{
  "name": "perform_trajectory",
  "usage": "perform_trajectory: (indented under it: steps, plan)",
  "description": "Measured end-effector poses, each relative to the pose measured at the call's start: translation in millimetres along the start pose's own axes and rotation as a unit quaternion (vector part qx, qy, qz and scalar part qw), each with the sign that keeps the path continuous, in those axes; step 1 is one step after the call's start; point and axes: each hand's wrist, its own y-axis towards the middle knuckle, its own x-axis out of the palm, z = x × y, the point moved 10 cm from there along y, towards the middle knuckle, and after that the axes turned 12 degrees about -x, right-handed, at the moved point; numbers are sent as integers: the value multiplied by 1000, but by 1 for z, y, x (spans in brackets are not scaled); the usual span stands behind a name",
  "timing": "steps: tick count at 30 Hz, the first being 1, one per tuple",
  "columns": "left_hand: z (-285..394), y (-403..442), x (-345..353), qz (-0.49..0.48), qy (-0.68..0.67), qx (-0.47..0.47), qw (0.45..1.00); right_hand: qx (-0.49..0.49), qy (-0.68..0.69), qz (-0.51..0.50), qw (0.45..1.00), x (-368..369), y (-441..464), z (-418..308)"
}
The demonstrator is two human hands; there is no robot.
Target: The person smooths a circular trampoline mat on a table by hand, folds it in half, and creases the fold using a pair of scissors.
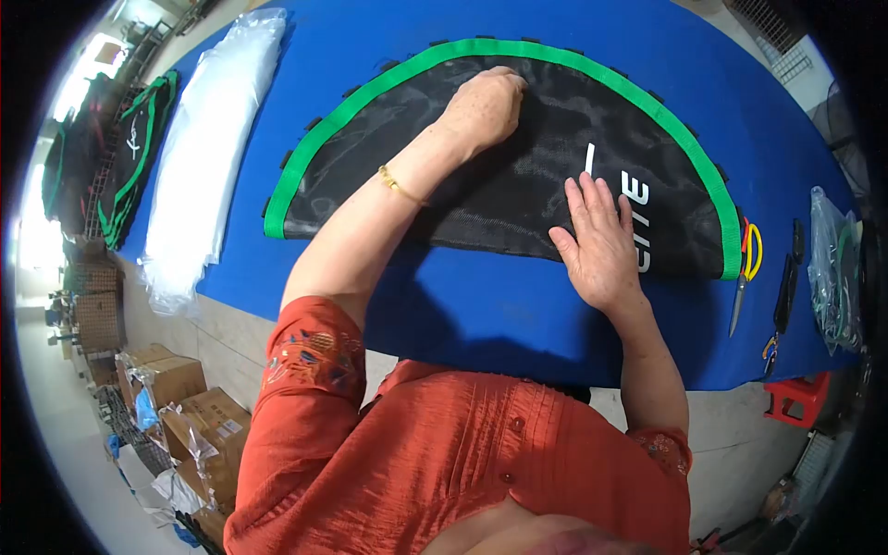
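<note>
A half-round piece of black mesh fabric with green edging is spread on the blue table, its curved side away from me. Small dark tabs stick out along the green border. My left hand rests on the mesh near the top of the curve, its fingers curled; whatever is in them is hidden. Flat on the fabric near its straight edge lies my right hand, fingers stretched out and partly covering white printed letters.
Clear plastic bags are stacked at the table's left. On the right lie yellow-handled scissors, a dark tool and a plastic bag with green items. Cardboard boxes stand lower left, a red stool lower right.
</note>
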Motion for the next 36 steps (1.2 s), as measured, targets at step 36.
perform_trajectory:
  steps: [36]
  plan:
    - [-51,-9,38,13,161,-136,977,17,41,-70,997,2,8,3]
